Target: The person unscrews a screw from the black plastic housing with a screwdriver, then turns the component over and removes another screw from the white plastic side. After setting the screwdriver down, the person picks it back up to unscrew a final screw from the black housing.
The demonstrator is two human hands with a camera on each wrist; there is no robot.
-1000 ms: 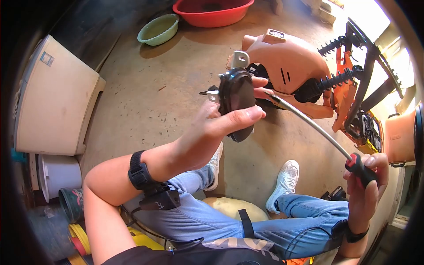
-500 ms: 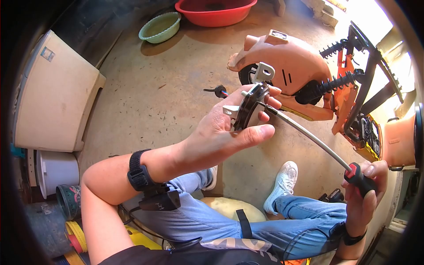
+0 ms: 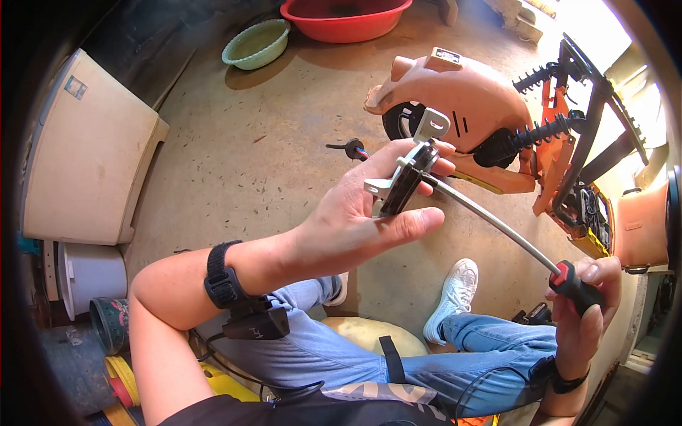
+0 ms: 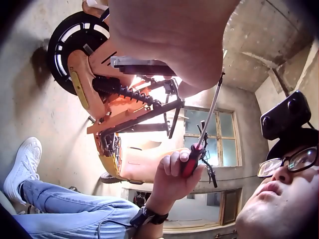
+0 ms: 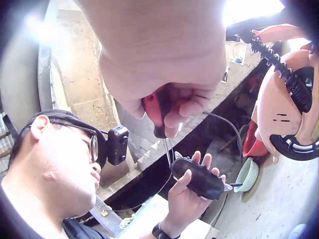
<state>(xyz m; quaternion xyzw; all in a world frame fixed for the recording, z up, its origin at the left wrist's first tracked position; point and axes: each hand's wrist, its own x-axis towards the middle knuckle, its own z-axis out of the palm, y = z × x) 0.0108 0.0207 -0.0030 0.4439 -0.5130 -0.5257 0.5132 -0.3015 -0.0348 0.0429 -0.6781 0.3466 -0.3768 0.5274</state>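
Observation:
My left hand [image 3: 334,213] holds a black oval part [image 5: 198,178] with a smooth face and two pale metal bracket tabs [image 3: 432,126]. In the head view the part is turned nearly edge-on, its smooth face towards the right. Behind the hand trails a short cable with a black plug [image 3: 354,148]. My right hand [image 3: 581,330] grips a screwdriver [image 3: 574,285] by its red and black handle. The long metal shaft runs up and left, its tip right at the edge of the oval part, near the left fingertips.
An orange scooter [image 3: 469,106] with exposed shock absorbers and a black frame stands ahead to the right. Green [image 3: 257,44] and red basins [image 3: 347,27] sit on the floor at the back. A large cream bin [image 3: 92,149] and a white bucket [image 3: 92,280] are at the left.
The left hand has turned the oval part from face-on to nearly edge-on, bringing its plug into view. The screwdriver's tip has shifted from beside the part to its edge.

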